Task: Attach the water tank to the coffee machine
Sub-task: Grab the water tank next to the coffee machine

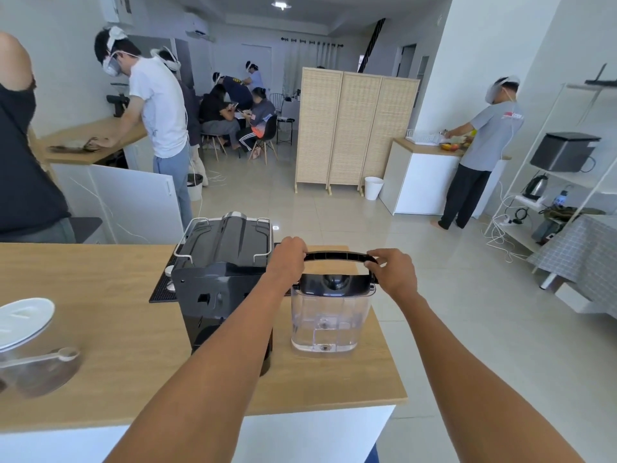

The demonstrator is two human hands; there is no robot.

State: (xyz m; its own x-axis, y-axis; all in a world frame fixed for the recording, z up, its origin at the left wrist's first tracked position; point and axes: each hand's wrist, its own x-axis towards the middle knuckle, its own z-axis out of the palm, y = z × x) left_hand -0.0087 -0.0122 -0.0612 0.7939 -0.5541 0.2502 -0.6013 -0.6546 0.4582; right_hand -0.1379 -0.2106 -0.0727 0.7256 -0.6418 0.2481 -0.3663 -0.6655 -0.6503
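Observation:
A clear plastic water tank with a black lid and a raised black carrying handle stands on the wooden counter, just right of the black coffee machine. The machine's back faces me and its rear bay holds nothing. My left hand grips the left end of the handle. My right hand grips the handle's right end. The tank stands apart from the machine, upright.
A black drip mat lies under the machine's left side. A white lidded clear container and a plastic scoop sit at the counter's left. The counter's right edge is just right of the tank. Several people work in the room behind.

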